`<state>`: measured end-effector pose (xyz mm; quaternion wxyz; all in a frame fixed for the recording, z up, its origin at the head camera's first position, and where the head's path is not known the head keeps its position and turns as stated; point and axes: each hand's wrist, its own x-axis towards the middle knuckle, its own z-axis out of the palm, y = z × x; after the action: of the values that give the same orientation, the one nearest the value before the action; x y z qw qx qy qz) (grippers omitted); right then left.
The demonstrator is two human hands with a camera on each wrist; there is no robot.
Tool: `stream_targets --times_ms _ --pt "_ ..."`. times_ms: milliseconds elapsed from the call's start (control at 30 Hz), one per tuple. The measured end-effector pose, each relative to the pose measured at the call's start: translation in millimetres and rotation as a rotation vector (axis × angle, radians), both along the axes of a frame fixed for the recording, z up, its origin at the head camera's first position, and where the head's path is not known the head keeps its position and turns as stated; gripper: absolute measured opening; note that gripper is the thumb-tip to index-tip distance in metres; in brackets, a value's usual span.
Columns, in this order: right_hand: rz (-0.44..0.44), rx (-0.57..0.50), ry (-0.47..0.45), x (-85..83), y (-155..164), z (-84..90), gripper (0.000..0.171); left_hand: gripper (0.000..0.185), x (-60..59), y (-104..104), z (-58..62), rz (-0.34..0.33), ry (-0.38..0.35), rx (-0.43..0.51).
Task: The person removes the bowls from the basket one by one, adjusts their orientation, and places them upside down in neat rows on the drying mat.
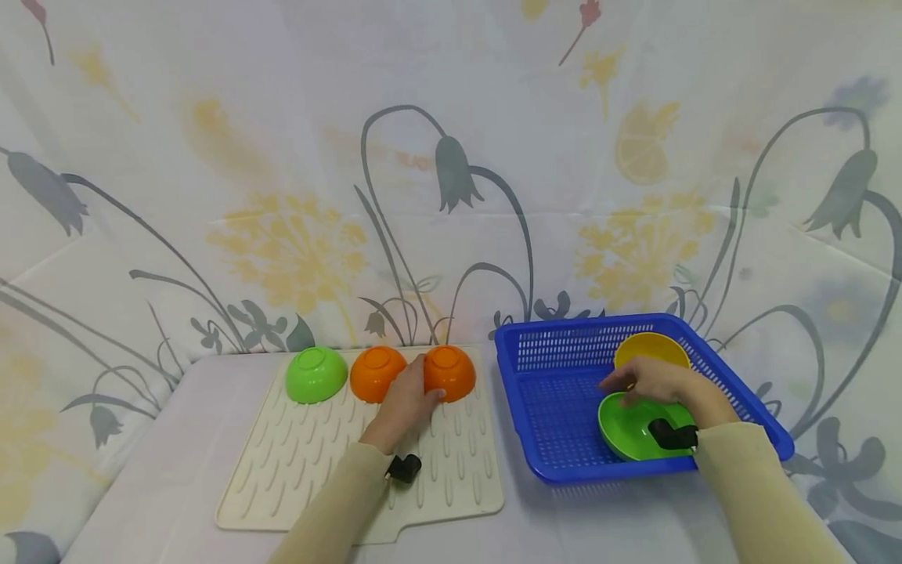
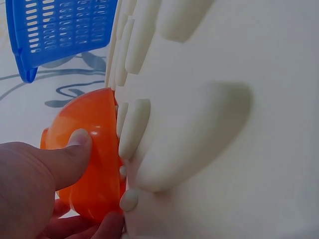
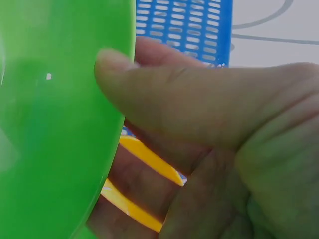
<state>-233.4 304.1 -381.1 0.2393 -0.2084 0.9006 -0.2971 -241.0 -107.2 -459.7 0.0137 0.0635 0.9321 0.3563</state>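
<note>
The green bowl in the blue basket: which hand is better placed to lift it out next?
The right hand, I would judge: it pinches the green bowl by its rim inside the blue basket. The left hand is over the ribbed mat, holding the orange bowl nearest the basket.

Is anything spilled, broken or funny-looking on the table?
I see nothing spilled or broken. The three bowls on the cream mat are upside down, which may look funny, but they make a tidy row. The left hand holds the rightmost orange bowl; the right hand grips a green bowl in the blue basket.
</note>
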Motion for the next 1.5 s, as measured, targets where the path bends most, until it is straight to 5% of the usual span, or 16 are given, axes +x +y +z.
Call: stream_targets --times_ms 567,800,1500 --pt "-0.103 0.124 0.052 1.2 2.6 4.2 0.027 0.070 -0.8 1.5 -2.6 -0.012 0.052 -0.035" --pt "-0.156 0.060 0.019 3.2 -0.5 7.3 0.031 0.071 0.0 0.6 -2.4 -0.009 0.046 -0.027" --pt "-0.342 -0.135 0.147 21.1 -10.9 22.8 0.042 0.071 0.8 1.8 -1.9 0.028 0.022 0.058"
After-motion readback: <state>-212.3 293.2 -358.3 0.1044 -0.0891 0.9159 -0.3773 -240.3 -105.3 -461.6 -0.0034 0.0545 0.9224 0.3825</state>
